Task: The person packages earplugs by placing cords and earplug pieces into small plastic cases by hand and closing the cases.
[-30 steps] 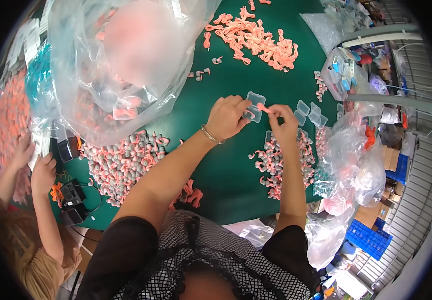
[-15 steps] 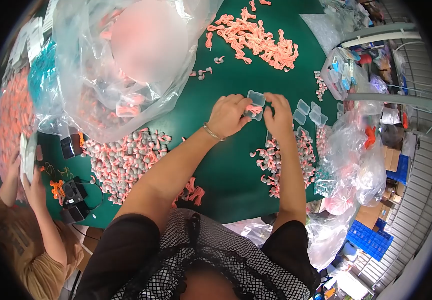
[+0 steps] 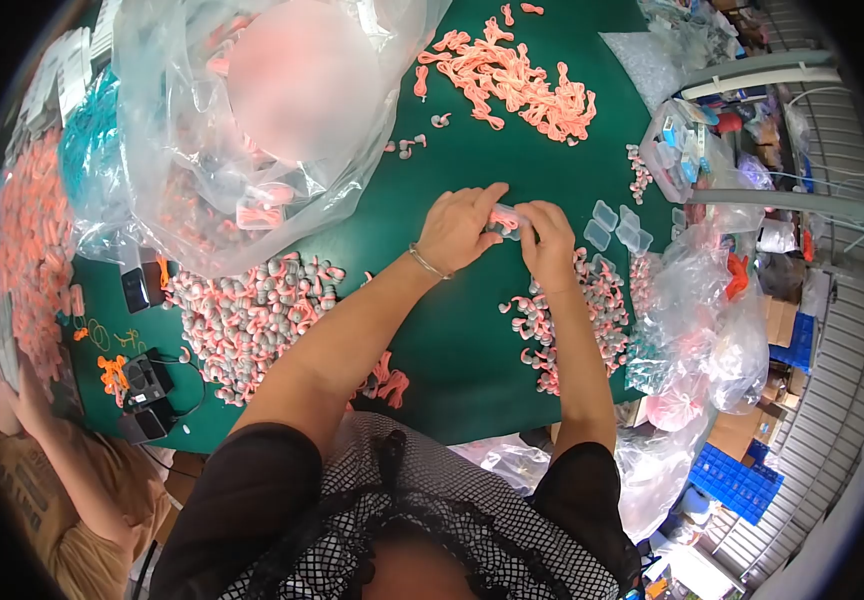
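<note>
Currently your left hand (image 3: 452,233) grips the small clear box (image 3: 508,220), pink cord visible in it, just above frame centre over the green bench (image 3: 447,360); your right hand (image 3: 549,245) has its fingers closed on the other side. Grey-and-pink pieces (image 3: 252,325) piled left of centre, a smaller pile (image 3: 602,315) by your right forearm. Pink cord bundles (image 3: 517,80) upper centre, large clear bag (image 3: 182,180) upper left, co-worker (image 3: 87,490) lower left

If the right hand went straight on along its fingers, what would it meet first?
The small clear plastic box in the left hand; the right hand seems to be touching it at the fingertips, though depth is hard to judge here.
</note>
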Demonstrator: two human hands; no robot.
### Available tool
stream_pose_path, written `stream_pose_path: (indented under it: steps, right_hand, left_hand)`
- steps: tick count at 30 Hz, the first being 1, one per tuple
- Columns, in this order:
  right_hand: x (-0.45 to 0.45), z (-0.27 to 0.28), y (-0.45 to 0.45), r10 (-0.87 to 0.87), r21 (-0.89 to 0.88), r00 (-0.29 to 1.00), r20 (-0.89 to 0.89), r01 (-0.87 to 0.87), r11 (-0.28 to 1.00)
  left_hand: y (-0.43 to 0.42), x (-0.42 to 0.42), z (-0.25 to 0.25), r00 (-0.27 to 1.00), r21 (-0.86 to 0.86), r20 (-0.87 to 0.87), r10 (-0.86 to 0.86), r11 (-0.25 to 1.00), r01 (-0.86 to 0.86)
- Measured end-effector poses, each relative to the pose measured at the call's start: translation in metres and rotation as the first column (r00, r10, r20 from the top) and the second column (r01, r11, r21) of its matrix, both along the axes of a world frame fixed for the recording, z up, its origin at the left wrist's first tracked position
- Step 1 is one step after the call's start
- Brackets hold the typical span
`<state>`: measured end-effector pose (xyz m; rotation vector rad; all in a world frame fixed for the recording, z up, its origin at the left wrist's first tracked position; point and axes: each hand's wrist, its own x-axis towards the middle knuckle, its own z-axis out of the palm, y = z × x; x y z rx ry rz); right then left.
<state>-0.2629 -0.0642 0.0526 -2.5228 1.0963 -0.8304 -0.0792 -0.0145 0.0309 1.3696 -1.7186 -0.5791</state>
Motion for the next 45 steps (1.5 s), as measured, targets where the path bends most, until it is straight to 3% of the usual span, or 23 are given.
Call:
stream_pose_path:
  steps: [7,13,17,19,23,26,27,29,45]
  right_hand:
    - [0.001,0.016,0.015,0.048,0.136,0.999,-0.017,-0.045,0.990]
    - [0.002,0.002,0.008,0.054,0.047,0.997,-0.060,-0.051,0.998]
    - [0.001,0.006,0.007,0.067,0.120,0.997,-0.040,-0.062,0.991]
    - [0.004,0.015,0.008,-0.007,0.301,0.999,0.032,-0.003,0.953]
    - [0.004,0.018,0.018,-0.159,0.315,0.980,0.121,0.114,0.942]
    - [-0.004,0.003,0.022,-0.048,0.000,0.999,0.019,0.048,0.999]
    - [0.000,0.003,0.025,-0.052,0.001,0.998,0.018,0.052,0.999]
    - [0.009,0.006,0.028,-0.040,-0.068,0.988,-0.147,0.030,0.997]
    - [0.014,0.003,0.031,-0.088,-0.098,0.979,-0.183,0.071,0.993]
  left_hand:
    - [0.000,-0.001,-0.006,1.000,-0.094,0.008,0.022,0.995,-0.021]
    - [-0.002,-0.002,-0.006,0.999,-0.120,0.011,0.042,0.992,-0.041]
    - [0.000,0.001,-0.006,1.000,-0.085,0.007,0.004,0.996,-0.004]
    - [0.000,0.001,-0.004,1.000,-0.053,-0.006,0.009,0.999,-0.009]
    - [0.001,0.002,0.000,1.000,-0.016,-0.006,-0.003,1.000,0.003]
    - [0.001,0.000,-0.002,1.000,-0.038,-0.020,0.008,0.999,-0.009]
    - [0.000,0.000,-0.003,1.000,-0.024,-0.005,0.011,1.000,-0.011]
    - [0.000,-0.001,-0.003,1.000,-0.013,0.013,0.009,1.000,-0.009]
    - [0.000,0.000,-0.005,1.000,-0.019,0.000,0.021,1.000,-0.021]
